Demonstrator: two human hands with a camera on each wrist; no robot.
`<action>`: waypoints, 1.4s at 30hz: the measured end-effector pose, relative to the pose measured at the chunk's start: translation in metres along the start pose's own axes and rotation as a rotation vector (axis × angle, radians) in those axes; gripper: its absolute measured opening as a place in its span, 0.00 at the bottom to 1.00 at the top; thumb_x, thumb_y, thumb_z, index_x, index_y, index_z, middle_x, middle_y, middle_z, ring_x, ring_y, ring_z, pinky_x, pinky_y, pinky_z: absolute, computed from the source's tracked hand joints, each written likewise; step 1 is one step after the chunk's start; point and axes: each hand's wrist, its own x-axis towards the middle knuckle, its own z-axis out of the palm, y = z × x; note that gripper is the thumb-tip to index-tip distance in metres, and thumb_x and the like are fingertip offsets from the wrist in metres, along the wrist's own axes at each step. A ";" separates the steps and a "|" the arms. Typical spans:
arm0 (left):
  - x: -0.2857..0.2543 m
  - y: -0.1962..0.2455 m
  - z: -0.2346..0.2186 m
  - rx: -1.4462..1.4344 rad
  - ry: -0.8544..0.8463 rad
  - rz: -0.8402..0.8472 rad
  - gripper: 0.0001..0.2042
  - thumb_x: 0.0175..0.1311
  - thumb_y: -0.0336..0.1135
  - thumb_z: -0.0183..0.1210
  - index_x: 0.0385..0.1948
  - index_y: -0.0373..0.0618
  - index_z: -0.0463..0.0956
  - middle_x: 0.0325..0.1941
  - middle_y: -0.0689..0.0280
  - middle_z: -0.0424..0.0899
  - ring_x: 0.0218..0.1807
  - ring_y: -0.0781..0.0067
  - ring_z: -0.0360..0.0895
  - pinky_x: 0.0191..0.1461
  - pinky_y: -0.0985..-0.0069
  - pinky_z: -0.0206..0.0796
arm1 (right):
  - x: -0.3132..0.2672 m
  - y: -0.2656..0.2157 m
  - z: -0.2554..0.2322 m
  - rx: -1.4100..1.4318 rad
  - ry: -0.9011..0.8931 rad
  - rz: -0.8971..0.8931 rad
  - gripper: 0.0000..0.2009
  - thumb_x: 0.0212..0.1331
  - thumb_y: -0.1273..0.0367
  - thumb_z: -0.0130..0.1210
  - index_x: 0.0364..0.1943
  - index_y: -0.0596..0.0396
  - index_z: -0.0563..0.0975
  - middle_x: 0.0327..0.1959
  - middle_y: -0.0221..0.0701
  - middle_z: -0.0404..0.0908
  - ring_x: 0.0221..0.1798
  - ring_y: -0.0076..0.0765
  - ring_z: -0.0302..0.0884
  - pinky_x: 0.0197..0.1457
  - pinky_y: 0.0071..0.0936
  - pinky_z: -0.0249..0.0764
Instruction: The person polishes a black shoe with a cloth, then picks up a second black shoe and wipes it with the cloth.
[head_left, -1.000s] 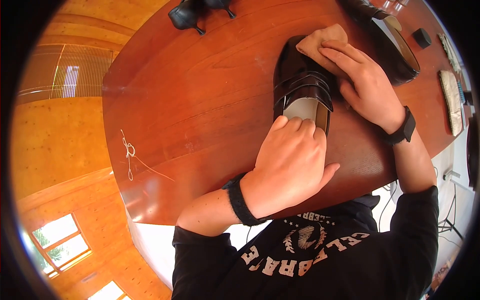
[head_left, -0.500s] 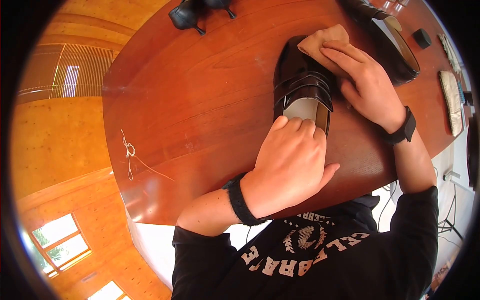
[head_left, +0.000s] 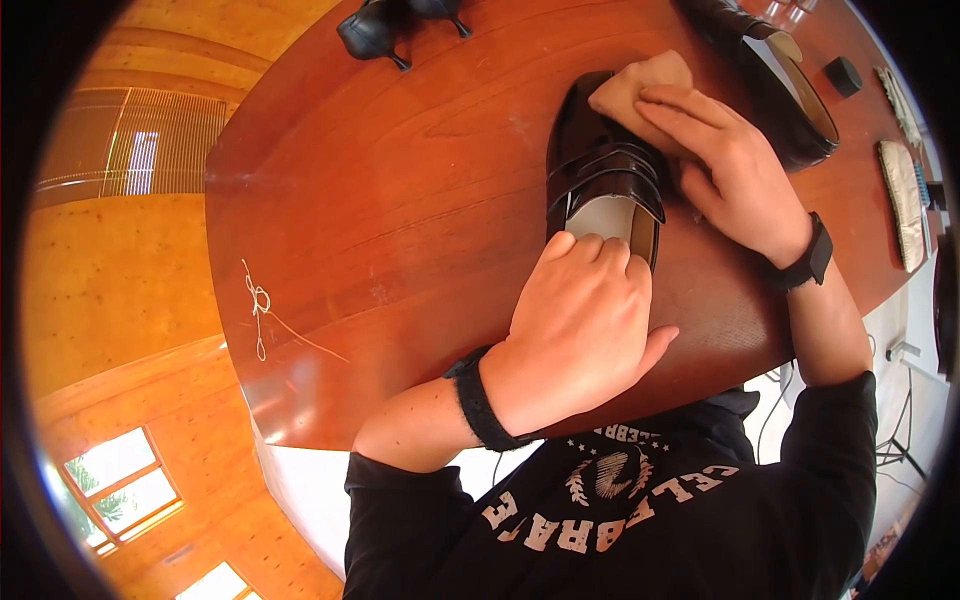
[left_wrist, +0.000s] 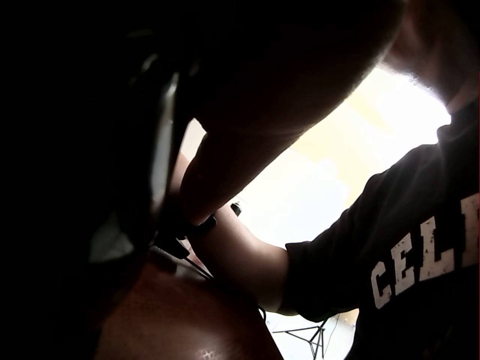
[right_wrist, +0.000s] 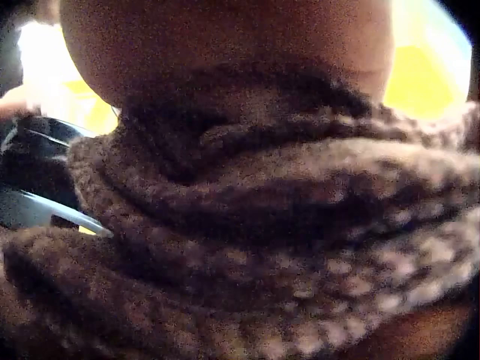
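Observation:
A glossy dark brown loafer [head_left: 590, 130] lies on the wooden table, toe pointing away from me. At its heel end, my left hand [head_left: 585, 320] grips the shoe, fingers bent down into the opening and thumb out to the side; its fingertips are hidden. My right hand [head_left: 740, 165] holds a tan cloth [head_left: 650, 85] against the right side of the toe, fingers lying over it. Close up in the right wrist view, the fuzzy cloth [right_wrist: 300, 202] is bunched in thick folds. Most of the left wrist view is dark.
Another dark loafer [head_left: 790, 100] stands beyond my right hand. Near the right table edge are a small black round container [head_left: 845, 76] and a brush with pale bristles [head_left: 902, 205]. Black heeled shoes [head_left: 375, 35] stand at the far edge, and a loose string [head_left: 258, 300] lies at left.
My right hand and the cloth have shifted slightly left over the toe, and the cloth's folds look different. My left hand and the loafer have stayed in place.

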 end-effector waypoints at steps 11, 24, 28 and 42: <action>0.000 0.000 0.000 -0.003 -0.007 -0.001 0.20 0.56 0.49 0.69 0.28 0.38 0.77 0.30 0.59 0.76 0.35 0.58 0.75 0.45 0.65 0.61 | 0.001 0.001 0.000 -0.009 0.005 0.005 0.29 0.44 0.82 0.53 0.58 0.60 0.78 0.60 0.45 0.79 0.59 0.57 0.78 0.62 0.43 0.76; 0.000 0.000 0.000 -0.008 -0.007 -0.009 0.20 0.56 0.49 0.69 0.28 0.38 0.77 0.30 0.59 0.76 0.35 0.59 0.75 0.45 0.65 0.61 | 0.000 0.001 0.001 -0.025 0.023 0.016 0.28 0.44 0.82 0.54 0.57 0.60 0.78 0.60 0.44 0.79 0.57 0.56 0.79 0.60 0.42 0.77; 0.000 0.000 0.001 -0.007 0.008 -0.003 0.20 0.56 0.49 0.69 0.28 0.38 0.77 0.30 0.59 0.76 0.36 0.59 0.75 0.45 0.65 0.61 | 0.001 -0.006 0.001 0.047 0.000 -0.029 0.28 0.45 0.82 0.54 0.57 0.60 0.79 0.59 0.44 0.79 0.56 0.56 0.79 0.60 0.42 0.77; 0.000 0.000 0.001 -0.011 0.008 0.003 0.20 0.56 0.49 0.70 0.27 0.39 0.76 0.29 0.59 0.75 0.35 0.58 0.75 0.45 0.64 0.61 | 0.001 -0.006 0.001 0.036 0.002 -0.029 0.28 0.44 0.81 0.54 0.57 0.59 0.79 0.61 0.44 0.78 0.58 0.57 0.78 0.61 0.43 0.76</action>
